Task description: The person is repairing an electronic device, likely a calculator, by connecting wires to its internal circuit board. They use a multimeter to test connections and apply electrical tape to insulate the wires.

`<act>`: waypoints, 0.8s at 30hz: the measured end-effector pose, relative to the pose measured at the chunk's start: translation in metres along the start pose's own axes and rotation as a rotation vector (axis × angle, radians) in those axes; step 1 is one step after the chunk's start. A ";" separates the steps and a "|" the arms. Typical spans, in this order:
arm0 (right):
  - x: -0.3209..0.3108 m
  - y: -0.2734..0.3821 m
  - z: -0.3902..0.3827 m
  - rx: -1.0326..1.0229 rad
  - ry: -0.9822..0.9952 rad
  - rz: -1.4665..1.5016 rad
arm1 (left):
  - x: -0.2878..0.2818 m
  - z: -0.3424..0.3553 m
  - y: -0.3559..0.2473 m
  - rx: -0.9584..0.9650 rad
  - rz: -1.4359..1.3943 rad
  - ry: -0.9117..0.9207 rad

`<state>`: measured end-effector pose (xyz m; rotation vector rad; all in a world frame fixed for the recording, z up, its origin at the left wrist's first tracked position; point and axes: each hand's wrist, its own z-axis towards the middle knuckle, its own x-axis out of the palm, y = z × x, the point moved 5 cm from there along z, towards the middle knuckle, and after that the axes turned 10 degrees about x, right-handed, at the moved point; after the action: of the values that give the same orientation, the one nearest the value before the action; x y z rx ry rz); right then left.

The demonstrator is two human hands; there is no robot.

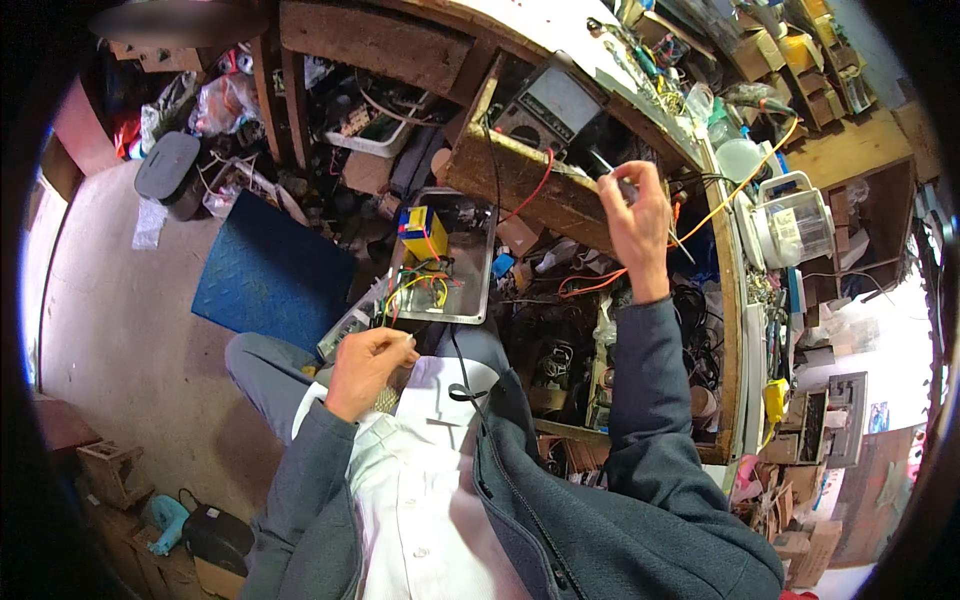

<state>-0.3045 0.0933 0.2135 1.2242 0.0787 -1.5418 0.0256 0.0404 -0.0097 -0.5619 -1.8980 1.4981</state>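
Wiring work over a metal tray, seen from above. The yellow-and-blue battery stands in the tray, with a loose bundle of coloured wires beside it, toward the wearer. The left hand is at the tray's near left corner, thumb and fingers drawn together; whether a wire is pinched there cannot be told. The right hand, raised in front of the table, grips a slim, pointed tool, its exact kind unclear. A meter lies beyond, a red lead hanging near it.

For good practice, the wire ends are best spread apart so that bare metal does not touch the tray or a neighbour. The left hand should steady one wire close to its end, and the tool's point should be kept clear of the battery's terminals.
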 end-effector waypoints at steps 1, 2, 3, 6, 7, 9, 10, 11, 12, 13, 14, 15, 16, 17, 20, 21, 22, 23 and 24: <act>-0.003 -0.012 0.013 -0.022 -0.031 -0.060 | 0.000 -0.003 -0.003 0.011 -0.052 -0.015; -0.003 -0.028 0.025 -0.045 -0.063 -0.122 | 0.001 -0.005 -0.003 -0.014 -0.090 -0.024; 0.000 -0.045 0.037 -0.045 -0.054 -0.152 | 0.000 -0.005 -0.002 -0.040 -0.128 -0.033; 0.010 -0.079 0.059 -0.068 0.022 -0.265 | -0.002 -0.006 0.004 -0.062 -0.134 -0.032; 0.015 -0.083 0.063 -0.061 0.042 -0.272 | -0.001 -0.007 0.004 -0.071 -0.139 -0.043; 0.022 -0.099 0.070 -0.086 0.065 -0.282 | 0.001 -0.008 0.003 -0.090 -0.141 -0.039; 0.026 -0.103 0.071 -0.069 0.081 -0.278 | 0.000 -0.010 0.005 -0.096 -0.139 -0.045; 0.029 -0.108 0.075 -0.062 0.076 -0.284 | -0.001 -0.010 0.007 -0.073 -0.128 -0.027; 0.033 -0.108 0.073 -0.051 0.081 -0.288 | -0.002 -0.013 0.008 -0.060 -0.117 -0.014; 0.037 -0.111 0.074 0.030 0.119 -0.287 | -0.003 -0.014 0.008 -0.068 -0.119 -0.017; 0.037 -0.109 0.075 -0.002 0.092 -0.292 | -0.005 -0.015 0.007 -0.076 -0.121 -0.020; 0.035 -0.106 0.073 -0.033 0.065 -0.302 | -0.005 -0.016 0.006 -0.086 -0.127 -0.018; 0.033 -0.103 0.072 -0.063 0.037 -0.313 | -0.007 -0.016 0.006 -0.100 -0.105 -0.002; 0.032 -0.102 0.070 -0.070 0.028 -0.308 | -0.008 -0.017 0.006 -0.113 -0.083 0.015; 0.023 -0.100 0.065 -0.111 -0.043 -0.217 | -0.010 -0.021 -0.001 -0.157 -0.070 0.063; 0.020 -0.091 0.060 -0.151 -0.112 -0.184 | -0.012 -0.024 -0.006 -0.161 -0.076 0.066; 0.014 -0.080 0.053 -0.135 -0.158 -0.135 | -0.015 -0.028 -0.008 -0.172 -0.081 0.070; 0.010 -0.074 0.043 -0.145 -0.238 -0.064 | -0.019 -0.031 -0.009 -0.163 -0.035 0.100; 0.005 -0.069 0.035 -0.161 -0.327 0.008 | -0.022 -0.032 -0.012 -0.152 -0.033 0.093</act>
<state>-0.3780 0.0945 0.1895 0.8349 -0.0155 -1.6755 0.0651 0.0443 0.0018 -0.6542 -1.9496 1.2908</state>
